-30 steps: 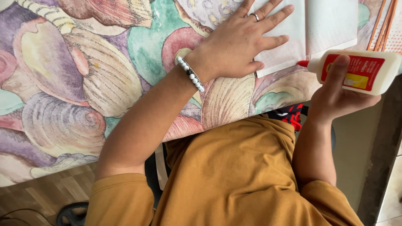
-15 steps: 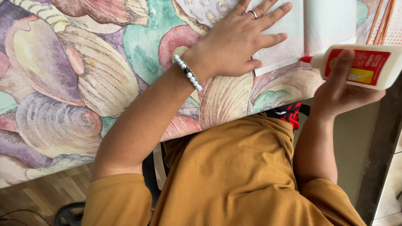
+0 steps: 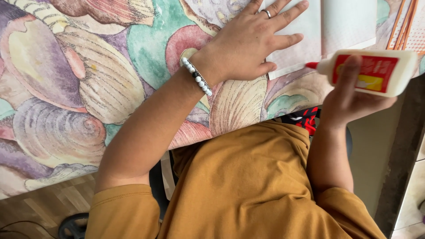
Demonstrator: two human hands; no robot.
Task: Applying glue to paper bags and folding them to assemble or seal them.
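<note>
the white glue bottle with a red and yellow label lies sideways in the air at the right edge of the view, its red nozzle pointing left and just reaching the lower edge of the pale paper sheet. the right hand holds this bottle from below: the fingers are curled closed around its body, and one digit lies up across the red label, so the grip is narrow and full of the bottle.

just left of the nozzle, the left hand lies palm down on the table, its fingers spread fairly wide and stretched flat. the fingers press on the paper sheet, while the heel of the hand rests on the cloth beside it. the hand grips nothing. a silver ring sits on one finger, and a bracelet of white beads circles the wrist.

the paper lies on a tablecloth printed with large seashells in purple, cream, teal and pink. thin orange sticks lie on the table near the top right corner, beyond the bottle. below the table edge the person's mustard-coloured shirt fills the lower middle of the view, and a strip of wooden floor shows at the lower left.
</note>
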